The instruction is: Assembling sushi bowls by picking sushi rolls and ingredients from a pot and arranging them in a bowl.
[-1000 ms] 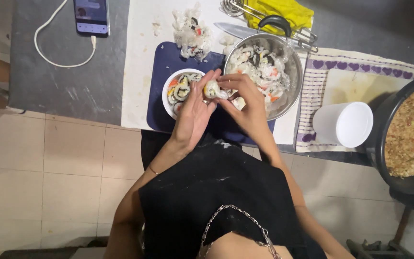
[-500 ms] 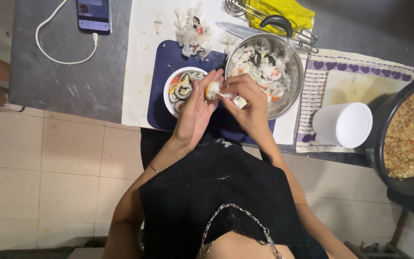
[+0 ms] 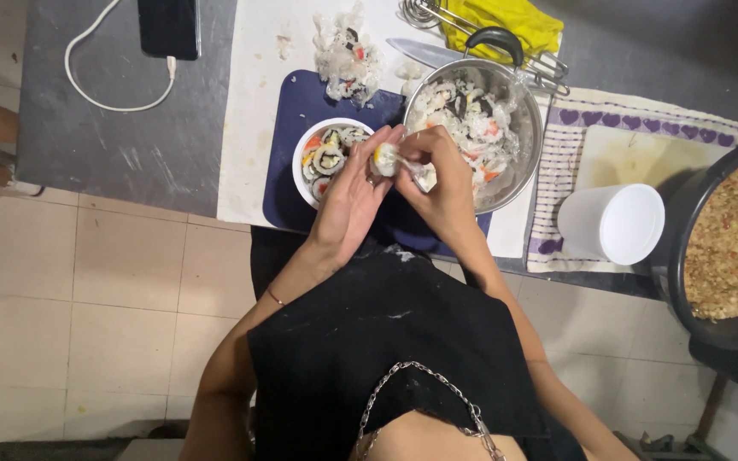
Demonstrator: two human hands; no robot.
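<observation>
Two hands meet at the centre of the frame over a dark blue cutting board (image 3: 296,128). At the upper left a dark phone (image 3: 168,26) lies on the grey counter (image 3: 121,145) with its white cable (image 3: 104,90) looped beside it, well clear of the food. Right of it, on the board, a white bowl (image 3: 305,183) holds sliced rolls packed cut side up, close at hand. The left hand (image 3: 352,201) lies with its palm turned inward, fingers half curled, cupping a small rice piece (image 3: 384,158) from below so that it cannot drop. The right hand (image 3: 442,183) pinches the same piece from the other side, fingertips pressed on what looks like a scrap of clear wrap; the exact hold is partly hidden. Above them sits a heap of rice scraps (image 3: 348,55). Just right, a steel pot (image 3: 527,154) holds more rice pieces and film. Further right a striped cloth (image 3: 651,128) lies under a white cup (image 3: 612,224), and at the right edge a dark pan (image 3: 681,282) holds fried rice.
</observation>
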